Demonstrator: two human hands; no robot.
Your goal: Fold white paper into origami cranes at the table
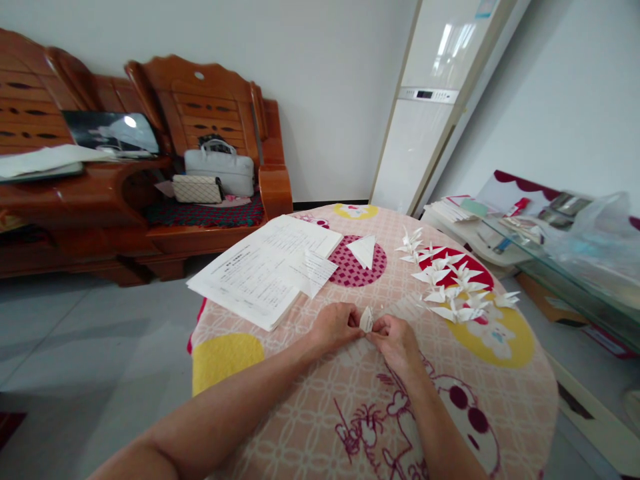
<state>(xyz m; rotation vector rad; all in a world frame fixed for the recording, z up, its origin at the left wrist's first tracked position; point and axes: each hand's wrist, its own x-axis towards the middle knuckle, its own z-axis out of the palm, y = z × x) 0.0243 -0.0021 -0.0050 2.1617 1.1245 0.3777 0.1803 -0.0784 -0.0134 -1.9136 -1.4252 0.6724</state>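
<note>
Between my two hands, just above the patterned tablecloth (310,407), is a small folded piece of white paper (367,320) with its tip pointing up. My left hand (339,325) pinches its left side between thumb and fingers. On the other side, my right hand (396,339) is closed on its lower right edge. The fingers hide the lower part of the folds. A white paper triangle (363,251) lies flat beyond my hands. Several folded paper cranes (453,280) stand grouped on the right side of the table.
A stack of printed sheets (260,267) lies at the table's left, with a creased paper (315,272) across its corner. A glass shelf (565,267) with a plastic bag borders the right. Wooden chairs (200,113) holding bags and a tall white cabinet unit (420,127) stand behind.
</note>
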